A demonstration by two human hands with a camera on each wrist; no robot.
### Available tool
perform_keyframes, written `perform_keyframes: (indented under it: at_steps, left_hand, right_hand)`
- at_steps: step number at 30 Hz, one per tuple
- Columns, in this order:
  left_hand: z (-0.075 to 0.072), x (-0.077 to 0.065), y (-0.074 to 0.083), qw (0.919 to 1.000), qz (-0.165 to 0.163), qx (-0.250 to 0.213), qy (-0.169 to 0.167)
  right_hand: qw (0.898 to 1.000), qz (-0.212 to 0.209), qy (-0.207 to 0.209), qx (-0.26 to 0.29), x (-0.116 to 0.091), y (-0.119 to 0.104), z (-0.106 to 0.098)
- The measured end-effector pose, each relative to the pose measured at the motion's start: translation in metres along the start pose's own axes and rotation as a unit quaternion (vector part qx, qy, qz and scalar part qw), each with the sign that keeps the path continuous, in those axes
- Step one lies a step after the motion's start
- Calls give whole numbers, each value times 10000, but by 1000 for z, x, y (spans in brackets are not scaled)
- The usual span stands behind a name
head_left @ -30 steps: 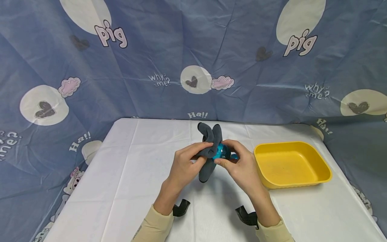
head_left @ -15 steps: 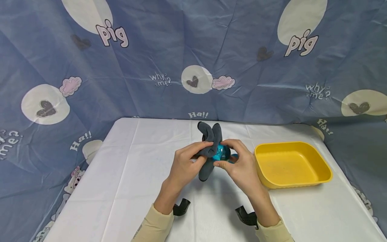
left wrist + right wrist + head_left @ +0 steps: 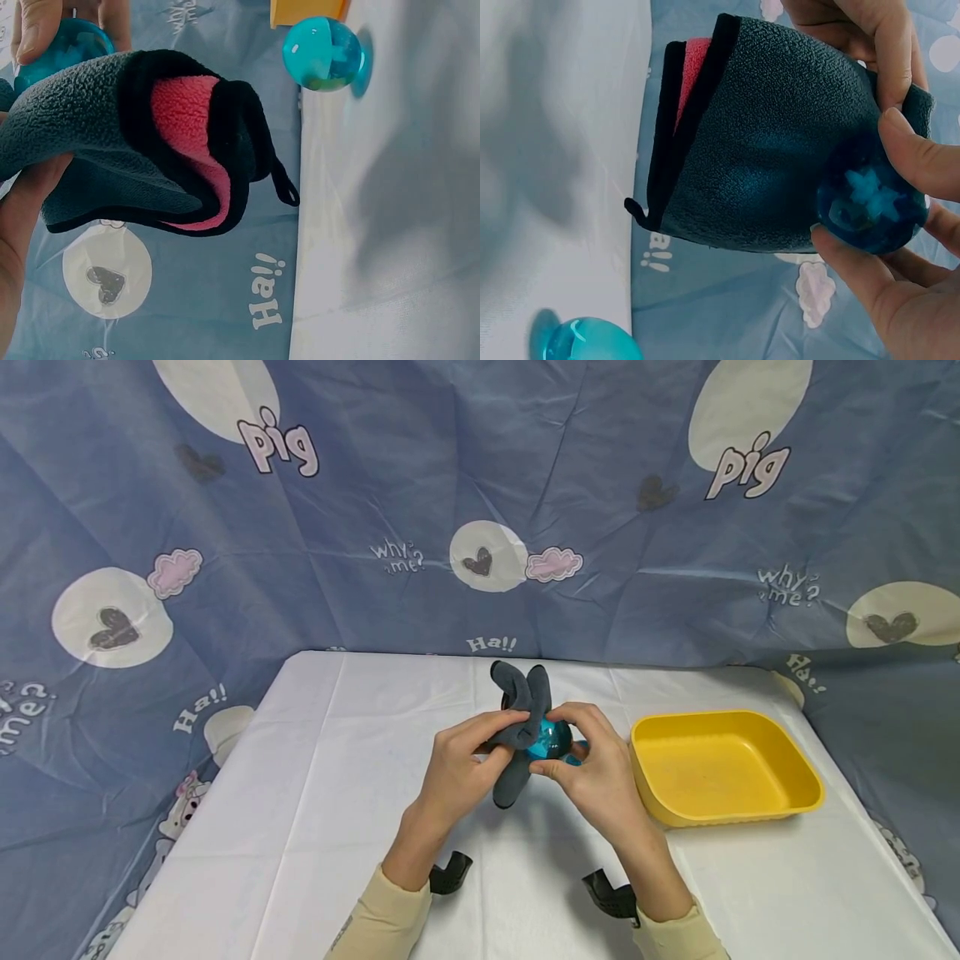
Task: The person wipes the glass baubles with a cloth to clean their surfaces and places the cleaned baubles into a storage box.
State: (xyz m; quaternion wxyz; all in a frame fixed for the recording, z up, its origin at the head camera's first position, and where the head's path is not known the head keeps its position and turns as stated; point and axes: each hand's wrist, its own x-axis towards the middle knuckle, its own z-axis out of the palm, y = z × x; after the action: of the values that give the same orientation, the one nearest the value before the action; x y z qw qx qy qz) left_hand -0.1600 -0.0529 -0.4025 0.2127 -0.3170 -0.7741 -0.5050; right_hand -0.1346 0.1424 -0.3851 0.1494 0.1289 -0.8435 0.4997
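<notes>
My left hand [image 3: 468,756] grips a folded dark grey cloth [image 3: 513,777] above the table. Black edging, a pink inner side and a small hanging loop show on this cloth [image 3: 82,112] in the left wrist view. Thumb and fingers of my right hand [image 3: 600,772] pinch a clear blue ball [image 3: 874,199] with star shapes inside. That ball lies against the cloth. A second clear blue ball [image 3: 321,54] rests on the table; in the head view my right hand mostly hides it.
Right of my hands stands a yellow plastic tub [image 3: 727,814] on the white-covered table [image 3: 360,793]. A blue printed curtain [image 3: 337,510] hangs behind the table and along its sides. Black curved mounts [image 3: 613,895] stick out at both wrists.
Both hands stay almost in place. The right hand's fingers have shifted slightly around the blue ball, and a bit more of the ball shows between them. The left hand keeps its hold on the cloth.
</notes>
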Motion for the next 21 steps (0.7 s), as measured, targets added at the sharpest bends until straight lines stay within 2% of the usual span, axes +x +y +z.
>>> perform_keyframes:
  at_steps: [21]
  left_hand:
    - [0, 0, 0, 10000, 30, 5, 47]
  right_hand:
    - [9999, -121, 34, 10, 0, 3, 1]
